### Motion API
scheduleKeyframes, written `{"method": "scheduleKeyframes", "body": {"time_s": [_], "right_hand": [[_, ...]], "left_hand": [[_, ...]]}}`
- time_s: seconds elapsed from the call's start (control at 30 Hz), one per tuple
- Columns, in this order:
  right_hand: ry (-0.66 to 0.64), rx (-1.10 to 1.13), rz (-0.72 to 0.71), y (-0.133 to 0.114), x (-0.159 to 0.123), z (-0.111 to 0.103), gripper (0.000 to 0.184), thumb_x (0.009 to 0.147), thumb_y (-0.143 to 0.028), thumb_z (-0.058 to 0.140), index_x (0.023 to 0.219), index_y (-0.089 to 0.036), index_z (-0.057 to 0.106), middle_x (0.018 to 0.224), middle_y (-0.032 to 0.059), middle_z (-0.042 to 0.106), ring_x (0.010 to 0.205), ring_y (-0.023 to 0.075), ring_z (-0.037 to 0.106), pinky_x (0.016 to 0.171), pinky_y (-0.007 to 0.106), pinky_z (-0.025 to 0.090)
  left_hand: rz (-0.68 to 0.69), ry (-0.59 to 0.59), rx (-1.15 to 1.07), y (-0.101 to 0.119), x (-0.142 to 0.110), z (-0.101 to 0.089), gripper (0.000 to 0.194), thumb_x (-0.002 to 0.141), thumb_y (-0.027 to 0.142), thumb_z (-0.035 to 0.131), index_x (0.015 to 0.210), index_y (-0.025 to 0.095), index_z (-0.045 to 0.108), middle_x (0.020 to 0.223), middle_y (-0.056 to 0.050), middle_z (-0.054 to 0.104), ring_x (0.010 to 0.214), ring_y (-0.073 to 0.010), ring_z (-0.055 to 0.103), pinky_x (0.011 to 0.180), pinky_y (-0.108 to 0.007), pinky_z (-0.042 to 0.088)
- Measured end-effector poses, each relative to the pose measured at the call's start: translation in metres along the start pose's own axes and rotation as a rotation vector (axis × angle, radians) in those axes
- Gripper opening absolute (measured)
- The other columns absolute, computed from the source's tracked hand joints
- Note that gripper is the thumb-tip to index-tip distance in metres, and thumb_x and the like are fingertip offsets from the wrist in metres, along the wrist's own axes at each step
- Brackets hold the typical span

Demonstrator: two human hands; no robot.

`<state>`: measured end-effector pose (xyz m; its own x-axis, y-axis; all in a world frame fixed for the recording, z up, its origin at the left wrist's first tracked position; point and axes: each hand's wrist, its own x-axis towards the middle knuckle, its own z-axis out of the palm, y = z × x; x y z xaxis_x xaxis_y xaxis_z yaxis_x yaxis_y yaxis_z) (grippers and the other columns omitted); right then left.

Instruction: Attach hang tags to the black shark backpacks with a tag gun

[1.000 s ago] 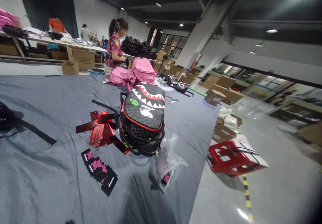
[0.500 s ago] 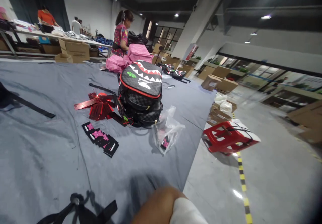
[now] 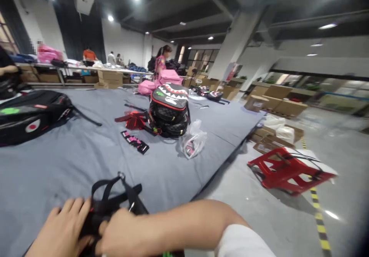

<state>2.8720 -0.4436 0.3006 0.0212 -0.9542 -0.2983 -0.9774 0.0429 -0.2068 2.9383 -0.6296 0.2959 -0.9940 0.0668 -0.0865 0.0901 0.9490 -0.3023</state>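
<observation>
Left hand (image 3: 65, 224), lower left of frame: fingers extended, slightly parted, thumb apart, touching one black fabric bag with webbing straps (image 3: 95, 221) at bottom centre-left; whether it pinches cannot be told. Right hand (image 3: 119, 230), beside it: fingers curled against the same bag; grip hidden.

Container: one clear plastic bag (image 3: 194, 141), centre; pink-and-dark contents, blurred, count unclear.

One black checkered backpack with red-and-white shark-teeth print (image 3: 168, 109), centre, upright. Pink-and-black cards (image 3: 135, 141), one overlapping row, count unclear. Red foil strips (image 3: 135, 121), one heap. One red plastic stool with white top (image 3: 276, 170), right.
</observation>
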Motion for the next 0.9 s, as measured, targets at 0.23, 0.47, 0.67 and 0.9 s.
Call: {"method": "scheduleKeyframes", "body": {"time_s": [0.23, 0.47, 0.67, 0.9], "right_hand": [[0.098, -0.120, 0.241, -0.044, -0.036, 0.010, 0.027, 0.095, -0.017, 0.045, 0.114, -0.021, 0.064, 0.105, 0.0120, 0.062, 0.081, 0.0215, 0.068, 0.060, 0.028, 0.046], [-0.037, -0.335, 0.168, -0.049, -0.023, 0.004, 0.063, 0.092, -0.012, 0.042, 0.151, -0.031, 0.035, 0.104, 0.0103, 0.061, 0.073, 0.0182, 0.067, 0.056, 0.026, 0.040], [-0.058, -0.337, 0.116, -0.047, -0.015, -0.005, 0.047, 0.092, -0.009, 0.043, 0.134, -0.025, 0.056, 0.101, 0.0104, 0.064, 0.077, 0.0209, 0.068, 0.056, 0.028, 0.038], [0.328, -0.226, 0.155, -0.045, -0.038, -0.008, 0.035, 0.092, -0.035, 0.057, 0.122, -0.016, 0.062, 0.094, 0.0116, 0.068, 0.084, 0.0264, 0.066, 0.069, 0.034, 0.043]], "left_hand": [[-0.063, 0.050, -0.093, 0.027, -0.039, -0.053, 0.061, 0.074, 0.045, 0.076, 0.123, 0.013, 0.057, 0.113, -0.014, 0.060, 0.107, -0.0315, 0.053, 0.085, -0.039, 0.041], [-0.159, 0.044, -0.083, 0.021, -0.057, -0.037, 0.066, 0.075, 0.054, 0.074, 0.122, 0.013, 0.054, 0.117, -0.014, 0.058, 0.110, -0.0304, 0.051, 0.086, -0.035, 0.037], [-0.140, 0.080, -0.072, 0.021, -0.056, -0.035, 0.064, 0.075, 0.055, 0.073, 0.120, 0.013, 0.055, 0.113, -0.013, 0.059, 0.106, -0.0299, 0.053, 0.084, -0.036, 0.038], [-0.153, 0.080, -0.098, 0.021, -0.055, -0.033, 0.065, 0.076, 0.053, 0.072, 0.123, 0.012, 0.053, 0.114, -0.013, 0.057, 0.107, -0.0296, 0.050, 0.087, -0.037, 0.037]]}}
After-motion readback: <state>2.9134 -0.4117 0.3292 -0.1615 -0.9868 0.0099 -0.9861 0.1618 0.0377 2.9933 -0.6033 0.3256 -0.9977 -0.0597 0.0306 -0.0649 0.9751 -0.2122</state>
